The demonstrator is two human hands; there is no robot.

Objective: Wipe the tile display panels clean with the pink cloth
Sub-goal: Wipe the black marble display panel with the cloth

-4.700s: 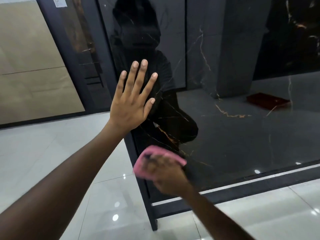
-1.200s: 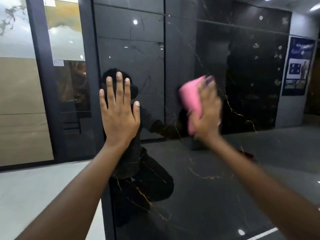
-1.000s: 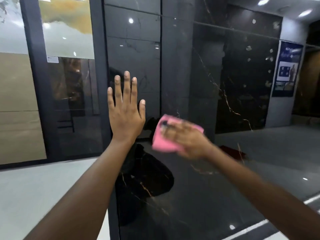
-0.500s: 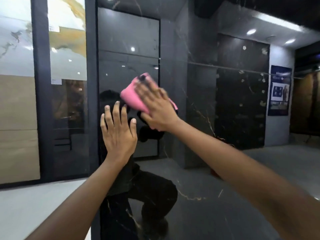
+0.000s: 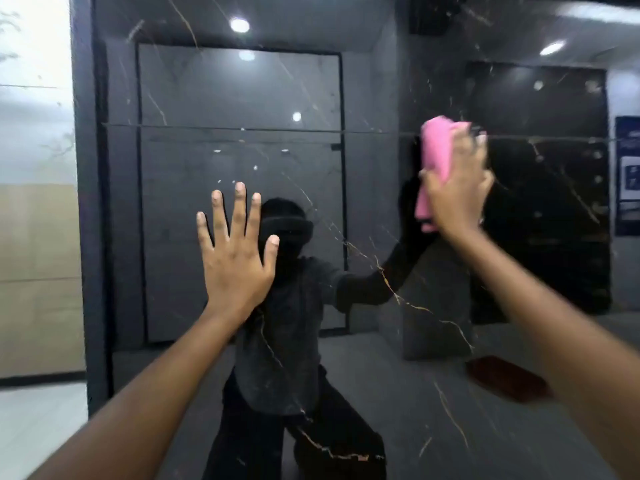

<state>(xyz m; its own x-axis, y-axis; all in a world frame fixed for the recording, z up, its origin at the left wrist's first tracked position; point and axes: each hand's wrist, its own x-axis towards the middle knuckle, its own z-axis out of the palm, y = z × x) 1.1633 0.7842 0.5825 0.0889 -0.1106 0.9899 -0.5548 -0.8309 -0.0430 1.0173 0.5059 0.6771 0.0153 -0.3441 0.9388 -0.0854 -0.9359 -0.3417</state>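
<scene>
The left hand (image 5: 235, 261) lies flat against the glossy black marble tile panel (image 5: 398, 393), palm to the surface, its fingers (image 5: 239, 209) straight and spread apart, pointing up, the thumb held out to the right. Well to the right of those fingertips and higher on the same panel, the right hand (image 5: 457, 188) presses the pink cloth (image 5: 437, 150) to the tile. The cloth is folded into a tall pad; it sticks out above the right fingertips and past the left side of the palm, down to the heel of the hand. The right fingers lie over the cloth, close together and slightly bent, but motion blur hides whether they curl round its far edge, so the exact grip cannot be told; the cloth is plainly trapped between hand and panel. A thin horizontal seam (image 5: 242, 128) crosses the panel at about the level of the right fingertips, well above the left ones. Gold veins (image 5: 408, 303) run diagonally across the dark surface below the right wrist. Between the two hands the polished tile mirrors a person in dark clothing and ceiling lights (image 5: 239, 25). Left of the left fingers stands the dark panel frame (image 5: 91, 202), and beyond it a beige tile panel (image 5: 38, 271).
</scene>
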